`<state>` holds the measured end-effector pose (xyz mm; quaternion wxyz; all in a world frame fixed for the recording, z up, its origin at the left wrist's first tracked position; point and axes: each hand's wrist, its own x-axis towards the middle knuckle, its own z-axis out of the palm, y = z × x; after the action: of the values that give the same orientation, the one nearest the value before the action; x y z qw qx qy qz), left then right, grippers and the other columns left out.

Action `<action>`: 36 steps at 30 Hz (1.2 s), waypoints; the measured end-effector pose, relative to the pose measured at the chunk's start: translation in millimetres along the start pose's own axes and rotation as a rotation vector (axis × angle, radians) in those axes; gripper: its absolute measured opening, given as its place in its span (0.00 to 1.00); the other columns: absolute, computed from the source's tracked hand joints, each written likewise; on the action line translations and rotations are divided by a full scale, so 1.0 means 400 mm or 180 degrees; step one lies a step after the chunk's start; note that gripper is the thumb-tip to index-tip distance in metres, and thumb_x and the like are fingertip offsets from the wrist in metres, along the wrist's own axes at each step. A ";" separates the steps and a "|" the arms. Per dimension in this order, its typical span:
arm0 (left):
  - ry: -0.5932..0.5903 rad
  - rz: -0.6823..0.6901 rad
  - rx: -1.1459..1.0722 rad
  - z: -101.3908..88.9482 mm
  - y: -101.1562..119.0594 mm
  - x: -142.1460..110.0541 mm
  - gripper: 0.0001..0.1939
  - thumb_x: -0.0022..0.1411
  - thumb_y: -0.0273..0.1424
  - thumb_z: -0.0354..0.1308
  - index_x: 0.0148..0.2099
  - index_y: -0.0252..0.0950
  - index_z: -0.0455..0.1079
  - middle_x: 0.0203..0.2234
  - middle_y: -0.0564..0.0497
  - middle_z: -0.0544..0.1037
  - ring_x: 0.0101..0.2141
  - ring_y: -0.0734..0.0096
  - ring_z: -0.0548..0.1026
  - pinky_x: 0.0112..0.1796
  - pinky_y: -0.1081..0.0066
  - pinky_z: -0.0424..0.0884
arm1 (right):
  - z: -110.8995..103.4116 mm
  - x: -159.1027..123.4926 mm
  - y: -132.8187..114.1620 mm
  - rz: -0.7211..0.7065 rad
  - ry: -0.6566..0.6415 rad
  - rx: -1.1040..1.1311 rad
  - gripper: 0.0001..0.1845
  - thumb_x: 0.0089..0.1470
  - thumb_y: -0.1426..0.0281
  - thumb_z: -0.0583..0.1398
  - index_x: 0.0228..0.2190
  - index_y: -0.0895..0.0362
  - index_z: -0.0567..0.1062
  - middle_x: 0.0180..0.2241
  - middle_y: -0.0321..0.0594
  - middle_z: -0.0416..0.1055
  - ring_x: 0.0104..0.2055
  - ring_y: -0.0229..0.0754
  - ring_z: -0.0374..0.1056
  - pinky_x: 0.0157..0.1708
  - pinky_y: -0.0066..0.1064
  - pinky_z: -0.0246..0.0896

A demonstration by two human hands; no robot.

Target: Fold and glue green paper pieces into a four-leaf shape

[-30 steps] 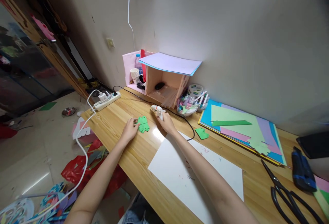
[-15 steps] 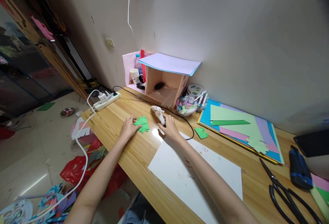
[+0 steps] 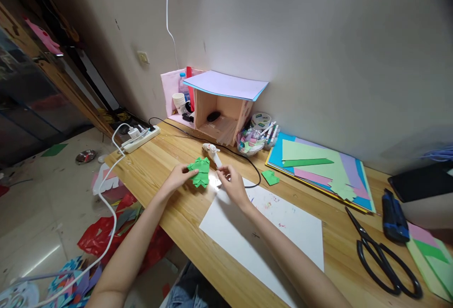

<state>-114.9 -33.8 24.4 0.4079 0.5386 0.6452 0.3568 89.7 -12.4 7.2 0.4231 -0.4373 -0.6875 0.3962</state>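
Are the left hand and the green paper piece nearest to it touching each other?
Touching: in the head view, the left hand holds the green paper piece by its edge, thumb on top.

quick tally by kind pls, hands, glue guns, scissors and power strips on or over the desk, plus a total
Hands: 2 (left hand, right hand)
Glue gun: 1
Pair of scissors: 1
Power strip: 1
Total: 5
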 end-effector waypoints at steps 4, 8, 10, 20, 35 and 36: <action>-0.0295 0.0234 -0.0622 0.066 0.061 -0.012 0.20 0.45 0.42 0.61 0.34 0.30 0.71 0.28 0.47 0.76 0.29 0.67 0.73 0.34 0.69 0.68 | -0.012 -0.011 -0.008 0.0578 -0.0290 0.0471 0.17 0.44 0.57 0.60 0.30 0.60 0.71 0.27 0.39 0.69 0.28 0.39 0.64 0.29 0.30 0.59; -0.0373 0.0380 -0.0693 0.138 0.099 0.003 0.19 0.46 0.41 0.61 0.34 0.29 0.71 0.28 0.48 0.76 0.30 0.66 0.72 0.34 0.69 0.68 | -0.079 -0.012 0.006 0.0795 -0.0491 0.0804 0.17 0.42 0.58 0.60 0.23 0.61 0.72 0.22 0.37 0.70 0.25 0.37 0.64 0.28 0.28 0.58; -0.0476 0.0419 -0.0761 0.173 0.110 0.017 0.19 0.46 0.41 0.61 0.35 0.30 0.70 0.28 0.48 0.76 0.31 0.66 0.72 0.34 0.69 0.69 | -0.127 -0.016 0.015 0.0890 -0.0458 0.0850 0.16 0.42 0.58 0.60 0.22 0.61 0.73 0.21 0.37 0.70 0.25 0.37 0.65 0.27 0.28 0.58; -0.0632 0.0499 -0.0904 0.336 0.159 0.085 0.20 0.42 0.43 0.62 0.32 0.31 0.70 0.29 0.47 0.76 0.32 0.65 0.73 0.35 0.68 0.68 | -0.338 -0.039 0.052 0.1169 -0.0142 0.0374 0.15 0.41 0.60 0.61 0.22 0.60 0.76 0.22 0.42 0.74 0.23 0.37 0.66 0.21 0.25 0.56; -0.1131 0.0493 -0.0231 0.383 0.111 0.066 0.18 0.47 0.43 0.60 0.35 0.33 0.71 0.29 0.47 0.74 0.30 0.66 0.72 0.31 0.70 0.67 | -0.542 -0.067 -0.042 0.0886 0.0579 0.0167 0.14 0.36 0.60 0.65 0.21 0.60 0.76 0.23 0.42 0.74 0.26 0.38 0.65 0.25 0.28 0.58; -0.0970 0.0665 -0.0050 0.388 0.111 0.057 0.20 0.45 0.42 0.61 0.38 0.34 0.70 0.33 0.46 0.74 0.34 0.64 0.72 0.34 0.68 0.68 | -0.533 -0.067 -0.046 0.0889 0.0497 0.0180 0.14 0.37 0.60 0.64 0.21 0.59 0.75 0.23 0.42 0.74 0.25 0.38 0.65 0.25 0.28 0.58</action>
<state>42.4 -0.6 -3.1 0.4658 0.6472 0.5138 0.3164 289.8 -5.7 87.8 0.4282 -0.5460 -0.5736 0.4352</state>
